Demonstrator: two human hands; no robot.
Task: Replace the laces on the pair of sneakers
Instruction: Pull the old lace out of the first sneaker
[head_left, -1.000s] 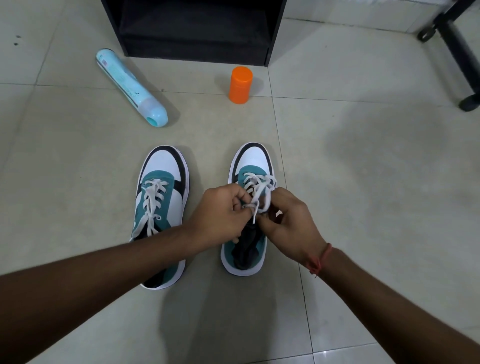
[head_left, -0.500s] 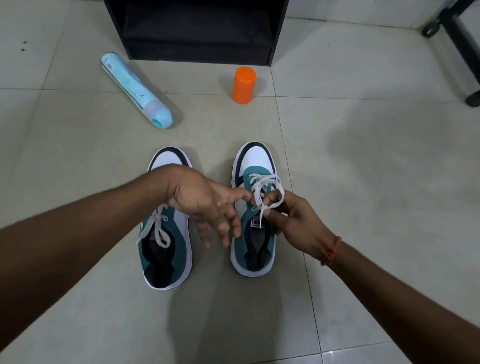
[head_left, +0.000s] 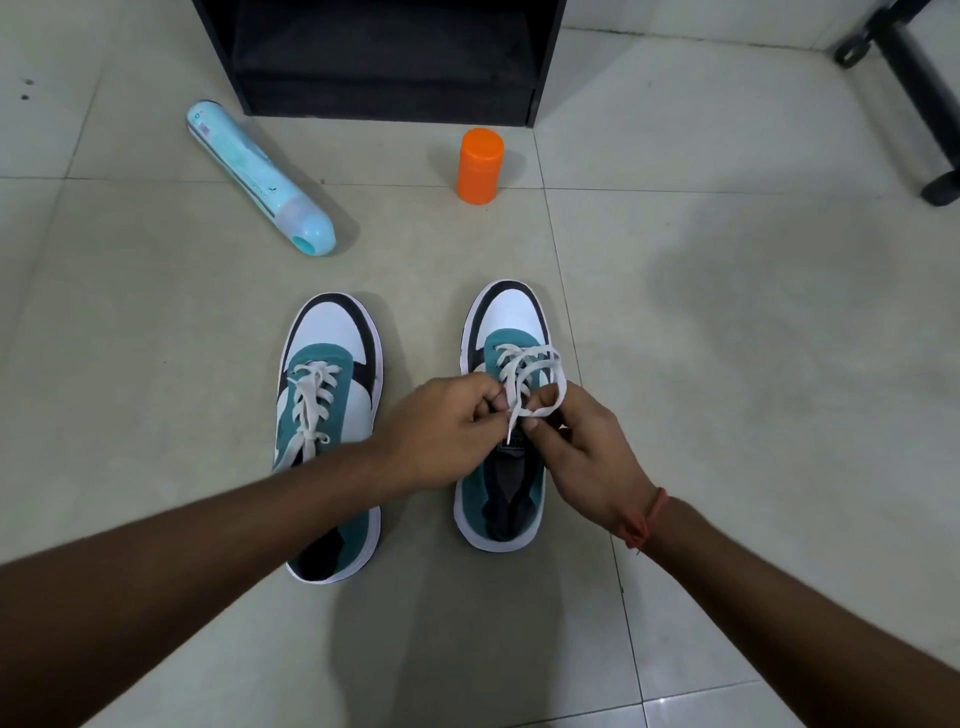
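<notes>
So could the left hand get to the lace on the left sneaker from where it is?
Probably yes: the left hand pinches the right sneaker's lace, but the left sneaker's lace lies uncovered just beside it.

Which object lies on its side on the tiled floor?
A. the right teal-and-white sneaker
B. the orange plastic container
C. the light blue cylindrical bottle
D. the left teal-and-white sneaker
C: the light blue cylindrical bottle lies flat along the floor, while the orange plastic container stands upright.
</notes>
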